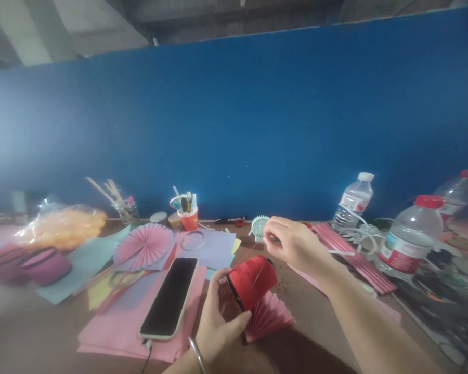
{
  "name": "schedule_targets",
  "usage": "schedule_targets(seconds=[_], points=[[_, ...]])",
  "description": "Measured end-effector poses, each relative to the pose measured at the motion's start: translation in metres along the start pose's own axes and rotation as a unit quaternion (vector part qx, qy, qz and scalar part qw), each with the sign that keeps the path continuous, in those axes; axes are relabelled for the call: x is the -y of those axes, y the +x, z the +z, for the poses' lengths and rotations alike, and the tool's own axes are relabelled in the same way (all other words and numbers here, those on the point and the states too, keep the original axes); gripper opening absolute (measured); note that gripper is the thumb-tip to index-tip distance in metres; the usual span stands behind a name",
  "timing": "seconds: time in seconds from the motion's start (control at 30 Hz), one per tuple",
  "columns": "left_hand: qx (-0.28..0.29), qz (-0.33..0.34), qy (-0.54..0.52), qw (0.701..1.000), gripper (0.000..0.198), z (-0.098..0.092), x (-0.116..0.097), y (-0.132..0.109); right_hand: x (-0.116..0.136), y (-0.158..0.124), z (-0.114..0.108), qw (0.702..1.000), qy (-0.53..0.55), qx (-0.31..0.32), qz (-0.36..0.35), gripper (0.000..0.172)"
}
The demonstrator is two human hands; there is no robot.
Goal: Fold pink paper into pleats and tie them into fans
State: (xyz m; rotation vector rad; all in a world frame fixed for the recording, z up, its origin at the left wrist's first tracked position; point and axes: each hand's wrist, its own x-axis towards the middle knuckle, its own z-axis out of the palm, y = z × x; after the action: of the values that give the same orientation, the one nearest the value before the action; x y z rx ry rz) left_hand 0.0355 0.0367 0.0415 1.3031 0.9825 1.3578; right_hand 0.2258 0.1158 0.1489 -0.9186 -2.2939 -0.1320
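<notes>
My left hand [222, 322], a bangle on its wrist, is wrapped round a large spool of red thread [254, 280], tilted above the table. A thin pale sliver like a needle lies against the thread. Beyond the spool, my right hand [284, 239] is raised with its fingers pinched together. A faint red strand runs between the spool and these fingertips, which are partly hidden. Below the spool, a pleated pink paper fan [269, 317] lies partly covered by it and my left hand.
A phone [170, 298] with a cable lies on pink paper sheets [117, 335]. Behind are a round pleated pink fan [144, 245], a cup of pens [188, 219] and a small green fan [260, 227]. Pink strips [354, 257] and several bottles [411, 239] stand right.
</notes>
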Motion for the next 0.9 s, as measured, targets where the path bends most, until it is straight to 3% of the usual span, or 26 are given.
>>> schedule_targets(seconds=[0.2,0.4,0.47,0.57,0.67,0.73,0.83,0.9], points=[[0.02,0.03,-0.108,0.994,0.064,0.003,-0.005,-0.001,-0.009,0.0,0.006,1.0,0.002,0.005,0.024,0.012],[-0.127,0.052,-0.144,0.98,0.058,0.007,-0.007,0.002,-0.022,-0.007,-0.009,0.992,0.036,0.099,0.069,0.014],[-0.167,0.039,-0.125,0.977,0.059,0.005,-0.003,0.005,-0.022,-0.01,-0.02,0.992,0.068,0.089,0.065,0.014],[-0.176,0.027,-0.093,0.98,0.054,-0.001,0.003,0.008,-0.016,-0.01,-0.032,0.991,0.118,0.049,0.044,0.015],[-0.169,0.018,-0.074,0.983,0.049,-0.004,0.005,0.011,-0.007,-0.009,-0.039,0.987,0.155,-0.04,0.021,0.014],[-0.167,0.005,-0.063,0.984,0.047,-0.004,0.004,0.011,-0.002,-0.008,-0.043,0.973,0.16,-0.163,0.016,0.013],[-0.14,-0.003,-0.069,0.988,0.045,-0.001,-0.003,0.009,0.001,-0.006,-0.047,0.915,0.151,-0.372,0.036,0.01],[-0.127,-0.014,-0.094,0.987,0.043,0.001,-0.007,0.008,-0.002,-0.005,-0.05,0.866,0.168,-0.467,0.068,0.009]])
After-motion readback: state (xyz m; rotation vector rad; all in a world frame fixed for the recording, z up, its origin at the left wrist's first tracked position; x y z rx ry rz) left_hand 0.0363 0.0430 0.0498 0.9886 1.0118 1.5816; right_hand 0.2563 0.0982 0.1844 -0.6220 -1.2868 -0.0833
